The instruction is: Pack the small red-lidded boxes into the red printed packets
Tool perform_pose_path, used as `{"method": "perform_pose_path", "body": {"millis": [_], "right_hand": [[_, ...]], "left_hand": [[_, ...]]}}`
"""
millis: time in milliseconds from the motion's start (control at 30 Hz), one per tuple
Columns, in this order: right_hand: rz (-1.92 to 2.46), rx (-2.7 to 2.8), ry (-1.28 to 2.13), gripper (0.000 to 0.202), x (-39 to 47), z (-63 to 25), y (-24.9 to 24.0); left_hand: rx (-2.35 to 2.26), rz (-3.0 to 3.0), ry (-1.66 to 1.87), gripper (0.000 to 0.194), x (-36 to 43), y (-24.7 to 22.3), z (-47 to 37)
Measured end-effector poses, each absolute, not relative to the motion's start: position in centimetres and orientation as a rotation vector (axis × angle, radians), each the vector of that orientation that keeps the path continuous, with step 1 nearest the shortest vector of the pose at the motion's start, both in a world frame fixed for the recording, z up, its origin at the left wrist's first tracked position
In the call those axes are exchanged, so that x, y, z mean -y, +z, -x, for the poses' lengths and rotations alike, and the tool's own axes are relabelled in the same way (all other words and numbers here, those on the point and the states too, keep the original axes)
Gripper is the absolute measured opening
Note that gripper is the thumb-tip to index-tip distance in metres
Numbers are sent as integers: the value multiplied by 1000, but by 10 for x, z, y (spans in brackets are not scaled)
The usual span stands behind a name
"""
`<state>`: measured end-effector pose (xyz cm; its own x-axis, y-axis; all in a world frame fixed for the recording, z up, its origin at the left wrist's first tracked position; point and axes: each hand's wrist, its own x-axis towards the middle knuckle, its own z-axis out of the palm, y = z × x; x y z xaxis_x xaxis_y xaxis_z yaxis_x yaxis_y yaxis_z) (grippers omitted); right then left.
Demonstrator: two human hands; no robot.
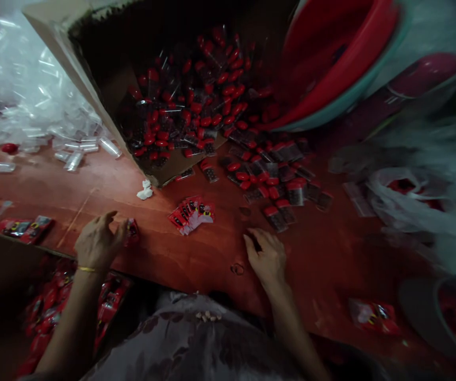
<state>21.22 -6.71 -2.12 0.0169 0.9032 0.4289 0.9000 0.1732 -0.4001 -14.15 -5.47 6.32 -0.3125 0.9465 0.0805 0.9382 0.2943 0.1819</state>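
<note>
My left hand (96, 244) is over the wooden table at the left, thumb and fingers apart, with a yellow band at the wrist. Just beyond its thumb lies a small red packet (133, 233); whether they touch is hard to make out. My right hand (266, 256) rests low over the table with loosely bent fingers and a gap by the thumb, nothing visible in it. Close to its fingertips are clear containers with red caps and dark contents (279, 212). Between both hands lies a fanned stack of red printed cards (191, 212).
A cardboard box (89, 87) on its side spills red-capped containers. Clear empty tubes (75, 151) pile up at left. Red packets (25, 228) lie near the left edge, above a box of more packets (111, 299). A red basin (379, 32) and plastic bag (394, 206) stand right.
</note>
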Motion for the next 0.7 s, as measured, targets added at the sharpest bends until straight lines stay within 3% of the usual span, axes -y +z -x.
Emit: {"method": "perform_pose_path", "body": {"millis": [133, 333, 533, 700], "right_hand": [[1731, 1835, -5, 25, 67, -211, -23], [1697, 1791, 65, 23, 67, -214, -24], [1663, 1760, 103, 21, 65, -216, -27], [1658, 1763, 122, 22, 65, -216, -25]], "left_hand": [[-2395, -2075, 453, 47, 13, 50, 123], [-2288, -1990, 161, 46, -43, 28, 130], [-2387, -2144, 525, 52, -15, 38, 105], [-1822, -2429, 592, 36, -1, 34, 42]]}}
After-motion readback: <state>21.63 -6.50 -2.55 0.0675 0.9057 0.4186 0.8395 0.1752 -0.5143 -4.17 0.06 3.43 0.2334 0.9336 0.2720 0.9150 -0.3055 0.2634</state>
